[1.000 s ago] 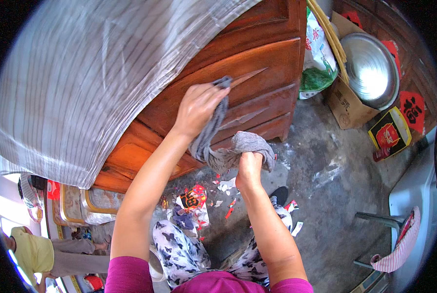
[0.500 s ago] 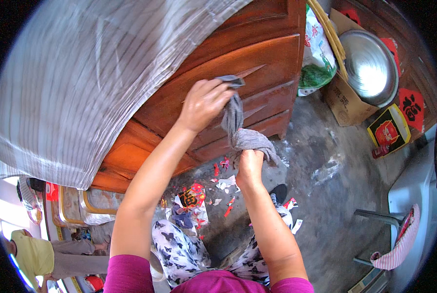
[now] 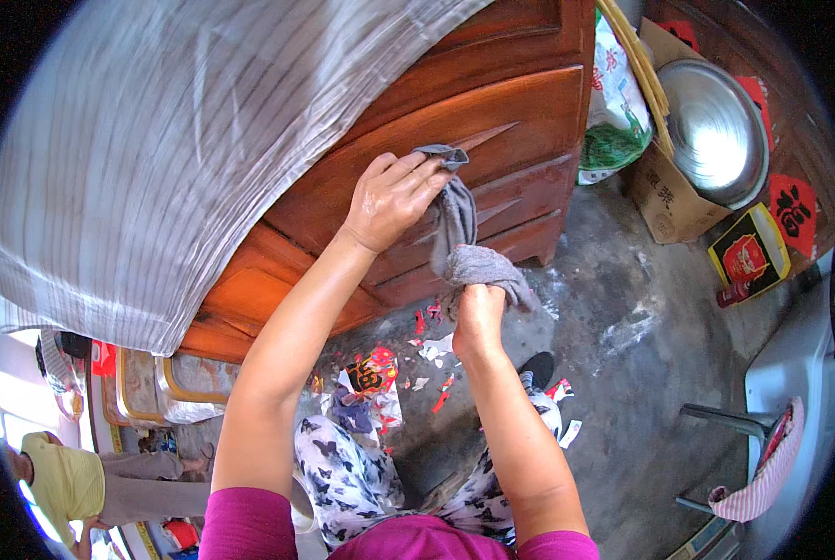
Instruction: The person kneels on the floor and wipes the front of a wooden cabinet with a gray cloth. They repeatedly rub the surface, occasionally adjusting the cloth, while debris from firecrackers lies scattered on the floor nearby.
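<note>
Head: left hand (image 3: 392, 201) and right hand (image 3: 479, 322) hold cloth (image 3: 485, 265); basin (image 3: 713, 135) touches box (image 3: 667, 203).

Less sag now in grey cloth (image 3: 456, 213)

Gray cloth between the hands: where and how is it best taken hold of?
The gray cloth is probably best pinched across its narrow stretch between the left hand and right hand, coming from the picture's right. That stretch is slim and uncovered, while the left hand crowds its left side and the lower part bunches over the right hand.
</note>
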`<control>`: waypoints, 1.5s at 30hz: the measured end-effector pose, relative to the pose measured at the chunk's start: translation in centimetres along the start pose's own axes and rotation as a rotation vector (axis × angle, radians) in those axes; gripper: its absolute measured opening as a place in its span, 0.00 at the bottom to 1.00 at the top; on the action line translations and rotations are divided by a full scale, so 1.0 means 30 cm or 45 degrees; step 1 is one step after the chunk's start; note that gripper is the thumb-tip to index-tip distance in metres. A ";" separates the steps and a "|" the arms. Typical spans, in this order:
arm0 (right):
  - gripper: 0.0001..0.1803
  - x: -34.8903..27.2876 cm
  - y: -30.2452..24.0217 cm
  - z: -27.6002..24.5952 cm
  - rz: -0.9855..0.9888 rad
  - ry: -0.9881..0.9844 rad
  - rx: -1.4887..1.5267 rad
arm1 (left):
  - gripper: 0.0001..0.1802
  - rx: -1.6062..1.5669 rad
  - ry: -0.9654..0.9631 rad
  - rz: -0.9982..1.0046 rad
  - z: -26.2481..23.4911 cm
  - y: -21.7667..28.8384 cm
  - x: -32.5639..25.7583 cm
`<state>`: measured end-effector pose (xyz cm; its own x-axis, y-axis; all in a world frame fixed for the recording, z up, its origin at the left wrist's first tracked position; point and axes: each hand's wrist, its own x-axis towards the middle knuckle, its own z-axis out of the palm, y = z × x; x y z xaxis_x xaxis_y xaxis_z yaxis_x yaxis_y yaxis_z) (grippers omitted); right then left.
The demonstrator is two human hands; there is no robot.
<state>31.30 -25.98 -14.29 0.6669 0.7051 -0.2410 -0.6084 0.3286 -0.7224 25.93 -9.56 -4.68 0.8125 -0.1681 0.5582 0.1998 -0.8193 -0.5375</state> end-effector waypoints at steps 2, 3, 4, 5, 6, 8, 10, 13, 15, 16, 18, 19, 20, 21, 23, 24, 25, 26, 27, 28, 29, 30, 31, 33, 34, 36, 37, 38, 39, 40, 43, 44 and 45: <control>0.13 0.001 -0.001 0.008 0.017 0.000 -0.025 | 0.11 0.017 -0.035 0.022 -0.025 -0.020 -0.029; 0.13 0.007 0.018 0.002 0.004 0.007 0.008 | 0.11 0.024 -0.037 0.040 -0.026 -0.041 -0.067; 0.12 -0.011 0.004 0.008 0.061 0.006 0.000 | 0.11 0.032 -0.051 0.065 -0.044 -0.065 -0.102; 0.12 -0.035 -0.019 0.012 0.118 0.004 -0.007 | 0.11 0.043 -0.051 0.042 -0.064 -0.074 -0.140; 0.12 -0.048 -0.033 0.016 0.172 0.002 -0.019 | 0.11 0.054 -0.043 0.018 -0.069 -0.063 -0.136; 0.09 -0.021 0.006 -0.003 0.025 0.022 0.006 | 0.11 0.076 -0.030 -0.033 -0.064 -0.041 -0.117; 0.07 -0.002 -0.005 -0.009 -0.033 -0.026 0.031 | 0.13 0.016 -0.022 0.001 -0.054 -0.025 -0.039; 0.07 -0.006 -0.013 0.003 0.071 -0.011 0.037 | 0.11 -0.011 -0.022 0.033 -0.017 -0.025 -0.023; 0.08 -0.006 -0.006 0.011 -0.005 0.002 0.046 | 0.10 0.009 -0.038 0.058 -0.037 -0.053 -0.070; 0.08 -0.018 -0.005 0.016 0.030 -0.001 0.083 | 0.10 0.012 -0.048 0.080 -0.051 -0.069 -0.101; 0.07 -0.036 -0.018 0.033 0.102 0.042 0.003 | 0.12 0.089 -0.098 0.010 -0.088 -0.072 -0.146; 0.07 -0.034 -0.012 0.030 0.077 0.037 -0.007 | 0.12 0.078 -0.064 0.000 -0.079 -0.068 -0.143; 0.07 -0.029 -0.004 0.023 0.053 0.031 -0.017 | 0.12 0.068 -0.031 -0.010 -0.064 -0.059 -0.133; 0.08 -0.023 0.000 0.016 0.029 0.018 -0.038 | 0.13 0.021 -0.018 0.008 -0.052 -0.047 -0.101; 0.09 -0.018 -0.003 0.025 0.062 -0.016 -0.019 | 0.15 -0.025 -0.041 0.033 -0.026 -0.048 -0.047; 0.09 -0.013 -0.004 0.016 0.078 -0.018 -0.013 | 0.16 -0.026 -0.050 0.033 -0.010 -0.037 -0.027; 0.11 -0.004 0.008 0.010 0.047 -0.024 -0.011 | 0.16 -0.027 -0.057 0.028 -0.018 -0.043 -0.029; 0.12 -0.005 0.016 0.012 0.087 -0.014 -0.016 | 0.15 -0.028 -0.065 0.024 -0.030 -0.050 -0.033; 0.12 -0.003 0.014 0.009 0.118 0.006 -0.019 | 0.16 -0.016 -0.075 0.027 -0.030 -0.060 -0.060; 0.12 -0.003 0.018 0.009 0.151 0.030 -0.012 | 0.16 -0.007 -0.089 0.039 -0.048 -0.079 -0.097; 0.13 0.000 0.021 0.002 0.132 0.014 -0.005 | 0.16 0.045 -0.103 0.005 -0.064 -0.086 -0.132; 0.13 -0.003 0.029 -0.001 0.120 -0.008 -0.006 | 0.15 0.069 -0.120 -0.020 -0.085 -0.081 -0.150; 0.13 -0.005 0.037 -0.004 0.108 -0.029 -0.006 | 0.17 0.072 -0.099 -0.033 -0.076 -0.075 -0.145; 0.12 -0.014 0.027 0.007 0.096 -0.010 -0.008 | 0.20 0.051 -0.066 -0.032 -0.047 -0.052 -0.104; 0.11 -0.007 0.014 0.004 0.088 0.013 0.005 | 0.22 0.017 -0.032 -0.014 -0.009 -0.032 -0.040; 0.09 -0.015 0.007 0.030 0.100 0.032 0.048 | 0.25 0.010 -0.066 -0.013 0.046 -0.004 0.051; 0.07 -0.018 0.004 0.041 0.089 0.024 0.037 | 0.24 -0.008 -0.069 0.008 0.063 0.017 0.110; 0.07 -0.024 0.007 0.057 0.086 -0.023 0.030 | 0.22 0.034 -0.059 0.041 0.082 0.024 0.157; 0.06 -0.027 0.009 0.060 0.080 -0.060 0.019 | 0.21 0.052 -0.082 0.038 0.090 0.034 0.200; 0.06 -0.029 0.017 0.057 0.078 -0.088 0.008 | 0.20 0.061 -0.109 0.036 0.100 0.043 0.213; 0.05 -0.009 0.043 0.037 0.102 -0.058 0.054 | 0.20 0.000 -0.111 -0.032 0.087 0.038 0.188; 0.07 -0.005 0.047 0.025 0.073 -0.047 0.020 | 0.20 -0.002 -0.112 -0.071 0.066 0.039 0.157; 0.08 -0.002 0.053 0.011 0.044 -0.030 -0.011 | 0.22 -0.054 -0.094 -0.128 0.050 0.037 0.119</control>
<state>30.16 -25.30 -15.22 0.6354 0.7304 -0.2506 -0.6268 0.2983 -0.7198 29.89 -10.25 -4.24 0.8277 -0.0444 0.5593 0.2603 -0.8527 -0.4529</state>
